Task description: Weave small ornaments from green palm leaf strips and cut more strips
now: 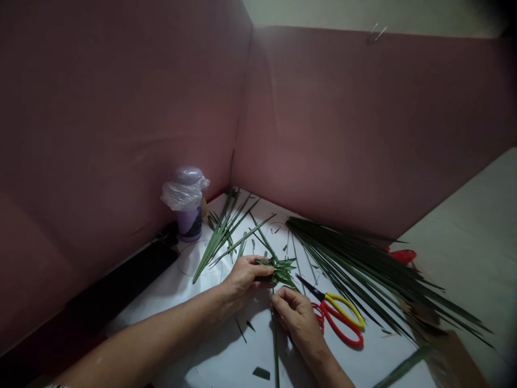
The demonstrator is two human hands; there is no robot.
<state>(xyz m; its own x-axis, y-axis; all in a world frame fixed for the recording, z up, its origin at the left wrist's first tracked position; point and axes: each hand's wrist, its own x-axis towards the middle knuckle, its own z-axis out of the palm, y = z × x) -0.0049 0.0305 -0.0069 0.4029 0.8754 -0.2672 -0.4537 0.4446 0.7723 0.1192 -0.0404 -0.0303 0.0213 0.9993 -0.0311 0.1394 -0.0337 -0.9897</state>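
My left hand [243,275] is closed on a small spiky piece woven from green leaf strips [283,269], held just above the white table top [226,355]. My right hand [294,311] pinches a long green leaf strip [275,350] that hangs from the woven piece toward the near edge. Scissors [337,317] with one red and one yellow handle lie just right of my right hand, blades pointing at the woven piece.
A fan of long dark leaves [375,264] lies at right, a looser bunch of green leaves [226,231] at the back. A purple cup with a plastic bag on top [188,202] stands by the pink partition [343,134]. Small leaf scraps [261,373] dot the table.
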